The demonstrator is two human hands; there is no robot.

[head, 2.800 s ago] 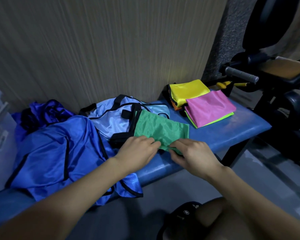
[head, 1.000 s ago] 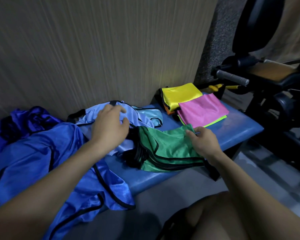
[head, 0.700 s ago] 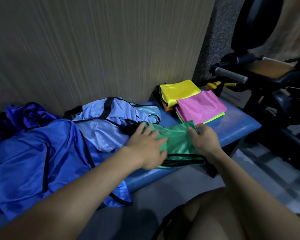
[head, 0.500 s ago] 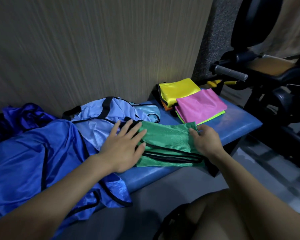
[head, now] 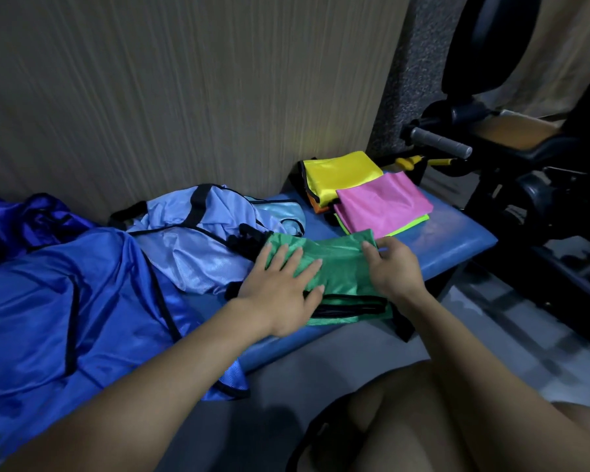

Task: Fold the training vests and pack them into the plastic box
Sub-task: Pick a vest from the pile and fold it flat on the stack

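Green training vest [head: 341, 267] is lying half-folded at the front edge of the blue bench [head: 457, 240], near its right end, just in front of the pink vest [head: 385, 202] and yellow vest [head: 341, 172] stacked at the back right corner. I am pressing my left hand [head: 280, 287] flat on its left half, fingers straight and slightly spread. My right hand [head: 394, 267] is pinching the far right corner between thumb and fingertips. Light blue vest [head: 205, 253] and royal blue vest [head: 65, 318] are lying loose to the left. I judge the mesh thin, light, limp and slippery, so I am holding corners and edges, pinning each fold flat. No plastic box is showing.
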